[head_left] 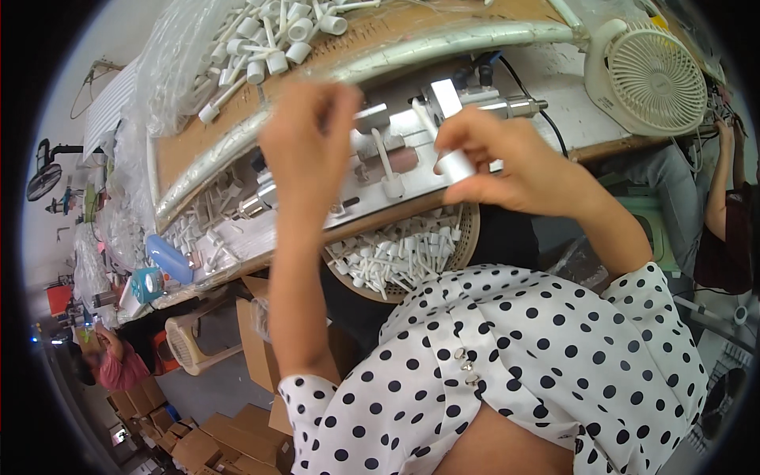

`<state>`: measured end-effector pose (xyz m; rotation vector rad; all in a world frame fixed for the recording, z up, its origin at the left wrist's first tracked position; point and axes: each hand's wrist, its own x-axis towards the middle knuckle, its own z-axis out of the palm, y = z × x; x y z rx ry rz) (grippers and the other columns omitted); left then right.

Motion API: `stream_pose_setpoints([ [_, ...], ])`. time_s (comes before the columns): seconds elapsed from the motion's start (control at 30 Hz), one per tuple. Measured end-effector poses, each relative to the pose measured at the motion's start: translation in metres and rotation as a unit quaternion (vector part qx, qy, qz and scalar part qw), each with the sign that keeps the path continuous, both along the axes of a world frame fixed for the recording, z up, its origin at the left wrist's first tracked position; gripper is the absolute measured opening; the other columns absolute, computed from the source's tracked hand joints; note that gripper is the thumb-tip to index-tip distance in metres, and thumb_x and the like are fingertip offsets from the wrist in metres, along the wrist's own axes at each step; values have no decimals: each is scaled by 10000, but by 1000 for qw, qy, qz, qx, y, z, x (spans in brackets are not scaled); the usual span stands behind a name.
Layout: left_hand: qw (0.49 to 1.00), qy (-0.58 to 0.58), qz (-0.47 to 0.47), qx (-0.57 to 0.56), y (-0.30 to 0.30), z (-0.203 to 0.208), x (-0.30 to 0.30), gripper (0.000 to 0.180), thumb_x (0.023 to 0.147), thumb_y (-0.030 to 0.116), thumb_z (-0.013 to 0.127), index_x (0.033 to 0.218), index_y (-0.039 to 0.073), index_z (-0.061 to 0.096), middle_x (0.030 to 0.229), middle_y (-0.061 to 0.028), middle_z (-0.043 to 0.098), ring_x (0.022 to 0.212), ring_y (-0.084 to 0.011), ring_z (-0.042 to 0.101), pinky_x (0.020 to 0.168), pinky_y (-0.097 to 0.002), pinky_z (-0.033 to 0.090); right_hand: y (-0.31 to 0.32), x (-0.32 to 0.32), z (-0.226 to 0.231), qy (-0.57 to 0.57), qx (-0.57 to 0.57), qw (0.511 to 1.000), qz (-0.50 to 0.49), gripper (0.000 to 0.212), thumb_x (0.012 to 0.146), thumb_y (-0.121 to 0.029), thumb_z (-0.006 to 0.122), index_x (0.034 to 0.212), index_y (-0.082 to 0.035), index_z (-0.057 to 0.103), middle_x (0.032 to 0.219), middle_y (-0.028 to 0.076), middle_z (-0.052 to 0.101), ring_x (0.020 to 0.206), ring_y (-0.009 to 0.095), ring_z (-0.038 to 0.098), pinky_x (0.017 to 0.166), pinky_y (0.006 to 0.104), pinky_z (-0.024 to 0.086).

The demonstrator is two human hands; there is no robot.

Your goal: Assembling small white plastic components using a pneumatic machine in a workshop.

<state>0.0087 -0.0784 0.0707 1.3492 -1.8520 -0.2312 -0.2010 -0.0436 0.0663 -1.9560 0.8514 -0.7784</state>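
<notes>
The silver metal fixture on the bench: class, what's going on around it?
A person's right hand holds a white plastic part with a thin stem and cylindrical end, over the silver metal fixture. The left hand is blurred, at the fixture's left side; its grip is unclear. A similar white piece sits at the fixture's middle. The round beige basket below holds many more.

Behind the fixture (445,96) lies a tray (443,39) with parts (276,62), before it a basket (473,233) of parts, to its right a fan (655,77).
</notes>
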Motion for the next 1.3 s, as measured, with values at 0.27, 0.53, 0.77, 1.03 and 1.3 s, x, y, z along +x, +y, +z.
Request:
stream_pose_setpoints([
  [0.27,963,-242,94,-77,-94,1,25,242,705,202,631,895,53,602,738,-126,616,705,-302,590,656,-392,455,-28,44,-41,72,-423,900,78,335,598,-238,697,805,-9,568,739,95,553,834,268,557,677,344,480],
  [0.53,959,167,-14,229,-43,33,49,223,722,154,626,889,13,581,639,-19,548,575,-100,540,494,-229,418,-31,60,-54,115,-484,866,42,263,559,-236,684,643,-67,502,632,28,509,690,184,526,624,294,437],
  [0.77,927,350,16,134,29,-6,43,214,770,53,644,948,-21,552,817,-61,555,618,-73,540,507,-188,432,-53,61,-20,109,-378,916,75,338,659,-363,680,763,-63,564,694,77,563,681,269,588,599,369,466],
  [1.03,998,57,-25,-11,74,-62,-13,271,687,23,670,940,-17,583,1085,-155,529,931,-286,567,729,-322,485,-162,76,14,121,-524,839,-83,208,786,-173,593,913,-8,591,736,169,591,646,280,568,599,348,463],
  [1.3,998,-34,-44,-26,61,-70,-21,245,717,32,633,944,-8,551,1098,-185,525,958,-337,557,776,-351,467,-113,35,36,31,-214,976,-2,211,723,-185,588,788,14,622,769,217,590,765,351,579,703,419,455],
])
